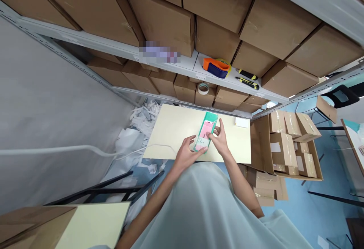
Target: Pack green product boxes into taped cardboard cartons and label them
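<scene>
Between my two hands is a slim green box (209, 117) with a pink picture on its front, tilted over the pale yellow table (170, 127). My left hand (187, 152) grips its lower end, with the thumb across the front corner. My right hand (220, 139) holds its right side, thumb on the front and index finger pointing up along the edge. A small white box or pad (241, 122) lies on the table to the right of my right hand. What the green box contains cannot be made out.
A grey shelf (182, 68) full of cardboard boxes rises behind the table, bearing an orange and blue tape dispenser (216, 68), yellow-black box cutters (247, 78) and a tape roll (203, 88). On the right, a large carton (260, 142) holds smaller boxes. A white cable (85, 148) crosses from the left.
</scene>
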Action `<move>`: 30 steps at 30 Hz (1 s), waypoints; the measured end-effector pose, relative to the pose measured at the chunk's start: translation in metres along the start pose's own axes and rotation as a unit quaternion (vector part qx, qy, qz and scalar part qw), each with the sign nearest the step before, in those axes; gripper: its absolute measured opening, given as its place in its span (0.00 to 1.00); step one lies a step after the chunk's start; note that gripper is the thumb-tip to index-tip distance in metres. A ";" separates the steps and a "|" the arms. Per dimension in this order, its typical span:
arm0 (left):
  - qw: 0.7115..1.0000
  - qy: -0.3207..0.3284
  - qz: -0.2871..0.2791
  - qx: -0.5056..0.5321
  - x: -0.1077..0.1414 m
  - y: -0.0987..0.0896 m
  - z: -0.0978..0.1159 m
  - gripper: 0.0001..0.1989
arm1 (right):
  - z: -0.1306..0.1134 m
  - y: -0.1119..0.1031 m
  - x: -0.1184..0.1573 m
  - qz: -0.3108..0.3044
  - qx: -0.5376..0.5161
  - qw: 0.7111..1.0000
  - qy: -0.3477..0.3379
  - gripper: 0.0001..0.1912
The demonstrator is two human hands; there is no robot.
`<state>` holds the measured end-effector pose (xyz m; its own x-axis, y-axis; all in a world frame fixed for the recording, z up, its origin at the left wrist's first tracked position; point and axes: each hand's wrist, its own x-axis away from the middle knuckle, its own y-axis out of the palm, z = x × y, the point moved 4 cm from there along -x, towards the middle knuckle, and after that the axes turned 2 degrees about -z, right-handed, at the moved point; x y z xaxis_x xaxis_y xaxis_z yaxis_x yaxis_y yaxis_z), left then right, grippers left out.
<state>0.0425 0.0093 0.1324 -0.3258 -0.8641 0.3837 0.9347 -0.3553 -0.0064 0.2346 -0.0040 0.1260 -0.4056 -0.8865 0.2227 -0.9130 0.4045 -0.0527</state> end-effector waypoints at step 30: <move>0.955 -0.204 -0.095 0.192 -0.010 0.031 -0.032 0.26 | -0.002 -0.069 0.000 -0.004 -0.025 0.999 -0.035 0.59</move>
<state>0.0700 -0.0048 0.0986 -0.4859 -0.5584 0.6723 0.8727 -0.2673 0.4087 0.2977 -0.0312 0.1312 -0.4010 -0.9030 0.1540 -0.9140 0.4057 -0.0014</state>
